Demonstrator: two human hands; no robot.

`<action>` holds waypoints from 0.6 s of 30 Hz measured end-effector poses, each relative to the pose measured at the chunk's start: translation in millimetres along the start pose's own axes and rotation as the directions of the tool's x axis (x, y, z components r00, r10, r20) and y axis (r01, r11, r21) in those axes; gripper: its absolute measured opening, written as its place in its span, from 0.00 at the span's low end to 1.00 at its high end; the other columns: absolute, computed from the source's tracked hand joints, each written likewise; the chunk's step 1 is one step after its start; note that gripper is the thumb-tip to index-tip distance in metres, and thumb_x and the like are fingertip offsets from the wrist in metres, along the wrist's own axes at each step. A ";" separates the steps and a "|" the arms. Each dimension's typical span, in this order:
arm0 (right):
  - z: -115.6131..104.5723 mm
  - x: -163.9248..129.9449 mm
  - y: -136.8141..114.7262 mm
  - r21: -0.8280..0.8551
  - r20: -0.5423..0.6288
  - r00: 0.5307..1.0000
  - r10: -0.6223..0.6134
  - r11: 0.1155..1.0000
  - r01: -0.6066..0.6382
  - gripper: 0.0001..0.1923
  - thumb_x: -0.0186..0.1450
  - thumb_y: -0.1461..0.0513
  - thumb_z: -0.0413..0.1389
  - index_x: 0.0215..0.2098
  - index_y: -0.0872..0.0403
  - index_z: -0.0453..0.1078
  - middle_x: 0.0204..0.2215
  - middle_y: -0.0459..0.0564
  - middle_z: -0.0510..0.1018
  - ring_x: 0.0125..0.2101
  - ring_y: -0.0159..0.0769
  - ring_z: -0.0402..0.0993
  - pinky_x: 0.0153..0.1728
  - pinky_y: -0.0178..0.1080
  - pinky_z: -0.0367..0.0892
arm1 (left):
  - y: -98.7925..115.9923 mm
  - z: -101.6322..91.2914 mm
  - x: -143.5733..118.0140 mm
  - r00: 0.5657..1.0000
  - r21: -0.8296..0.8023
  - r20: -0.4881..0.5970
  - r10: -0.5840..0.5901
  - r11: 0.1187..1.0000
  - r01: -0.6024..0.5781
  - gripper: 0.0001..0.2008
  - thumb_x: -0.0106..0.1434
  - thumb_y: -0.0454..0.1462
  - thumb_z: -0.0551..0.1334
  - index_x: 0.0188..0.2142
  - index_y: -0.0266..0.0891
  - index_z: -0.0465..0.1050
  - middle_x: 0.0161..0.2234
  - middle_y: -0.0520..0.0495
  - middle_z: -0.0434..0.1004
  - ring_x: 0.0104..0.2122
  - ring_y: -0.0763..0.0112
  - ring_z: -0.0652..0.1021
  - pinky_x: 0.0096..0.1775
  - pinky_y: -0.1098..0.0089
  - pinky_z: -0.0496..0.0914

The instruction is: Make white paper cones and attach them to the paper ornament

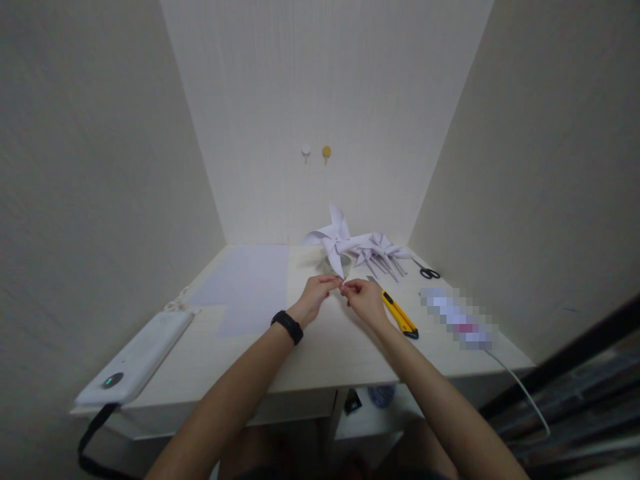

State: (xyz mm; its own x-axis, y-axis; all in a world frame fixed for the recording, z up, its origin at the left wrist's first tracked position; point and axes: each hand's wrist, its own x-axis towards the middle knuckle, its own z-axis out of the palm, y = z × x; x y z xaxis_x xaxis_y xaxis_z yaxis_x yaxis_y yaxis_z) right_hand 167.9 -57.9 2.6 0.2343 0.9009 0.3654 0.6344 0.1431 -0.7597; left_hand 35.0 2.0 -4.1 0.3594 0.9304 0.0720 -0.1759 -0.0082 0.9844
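Note:
A white paper pinwheel (334,241) stands upright above the middle of the desk. My left hand (316,295) and my right hand (364,299) meet just under it, both pinching its lower tip between thumb and fingers. A black band circles my left wrist. Behind the pinwheel, several more white paper pinwheels (381,252) lie in a heap on the desk.
A yellow utility knife (399,315) lies right of my right hand. Black scissors (428,271) rest near the right wall. White paper sheets (249,287) cover the desk's left half. A white device (136,360) with a black cable sits at the left front corner. Walls enclose three sides.

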 end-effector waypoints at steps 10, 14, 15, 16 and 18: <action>-35.5 56.8 31.5 -0.384 -0.100 0.983 0.151 0.906 -0.179 0.14 0.66 0.57 0.54 0.38 0.55 0.80 0.36 0.55 0.84 0.39 0.41 0.80 0.39 0.36 0.69 | 31.5 21.4 -19.3 0.956 0.268 -0.183 0.231 0.947 -0.178 0.08 0.55 0.34 0.63 0.23 0.36 0.80 0.21 0.47 0.76 0.26 0.70 0.72 0.31 0.70 0.63; -41.1 84.6 47.6 -0.472 -0.130 0.962 0.240 0.838 -0.273 0.12 0.64 0.58 0.56 0.38 0.54 0.80 0.39 0.58 0.83 0.44 0.46 0.79 0.42 0.39 0.69 | 69.8 42.7 -77.0 0.806 0.339 0.121 0.579 0.739 -0.582 0.09 0.59 0.36 0.62 0.30 0.38 0.82 0.26 0.46 0.79 0.27 0.70 0.74 0.31 0.69 0.66; -39.2 89.3 50.5 -0.488 -0.130 0.958 0.256 0.825 -0.287 0.12 0.64 0.58 0.56 0.38 0.54 0.80 0.40 0.58 0.83 0.44 0.46 0.79 0.42 0.39 0.69 | 80.1 46.4 -98.0 0.749 0.318 0.170 0.640 0.684 -0.657 0.09 0.60 0.36 0.61 0.34 0.39 0.82 0.25 0.47 0.78 0.26 0.70 0.74 0.31 0.68 0.67; -36.3 93.3 52.9 -0.501 -0.129 0.954 0.270 0.813 -0.298 0.12 0.64 0.58 0.55 0.39 0.55 0.80 0.40 0.58 0.83 0.44 0.47 0.79 0.42 0.40 0.70 | 90.0 48.3 -120.1 0.702 0.277 0.227 0.676 0.646 -0.711 0.12 0.61 0.36 0.61 0.40 0.40 0.82 0.24 0.49 0.77 0.24 0.71 0.73 0.30 0.68 0.68; -28.7 99.6 56.1 -0.522 -0.129 0.947 0.293 0.792 -0.316 0.13 0.63 0.59 0.55 0.40 0.56 0.79 0.42 0.60 0.83 0.45 0.48 0.79 0.43 0.41 0.70 | 106.9 45.8 -162.0 0.670 0.279 0.331 0.664 0.610 -0.742 0.20 0.61 0.37 0.60 0.53 0.46 0.77 0.23 0.50 0.77 0.22 0.70 0.73 0.28 0.66 0.69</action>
State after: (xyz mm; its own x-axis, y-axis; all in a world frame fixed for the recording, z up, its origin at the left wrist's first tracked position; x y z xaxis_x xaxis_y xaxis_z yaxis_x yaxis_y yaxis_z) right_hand 248.0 28.2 11.9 0.5031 0.8425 0.1926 0.8129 -0.3858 -0.4363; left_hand 0.0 -166.5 96.8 0.4274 0.4970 0.7552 -0.1182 -0.7975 0.5917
